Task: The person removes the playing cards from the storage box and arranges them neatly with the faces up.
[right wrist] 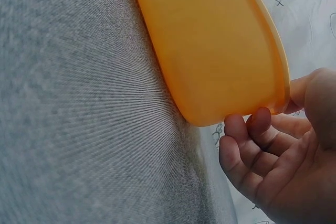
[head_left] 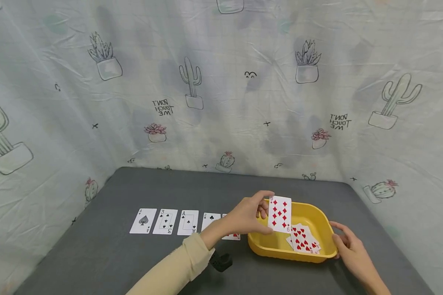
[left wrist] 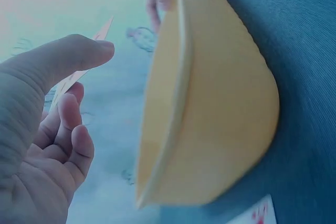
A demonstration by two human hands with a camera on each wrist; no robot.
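Note:
My left hand (head_left: pixel 245 216) pinches a nine of diamonds (head_left: pixel 279 214) upright above the left side of a yellow plastic basin (head_left: pixel 256 244). Seen in the left wrist view, the card (left wrist: pixel 103 30) is nearly edge-on between thumb and fingers. At the basin's right end, my right hand (head_left: pixel 355 253) grips the rim. The right wrist view shows its fingertips (right wrist: pixel 258 121) against the outer wall of the basin (right wrist: pixel 215 51). Inside the basin lies a loose pile of red-suit cards (head_left: pixel 303 239), a heart card on top.
A row of face-up cards lies left of the basin: ace of spades (head_left: pixel 143 221), three of clubs (head_left: pixel 165 221), ace of clubs (head_left: pixel 188 222), two of clubs (head_left: pixel 209 219) and a red card (head_left: pixel 231 237) partly behind the left forearm. The grey table (head_left: pixel 96 254) meets a patterned curtain (head_left: pixel 221 102).

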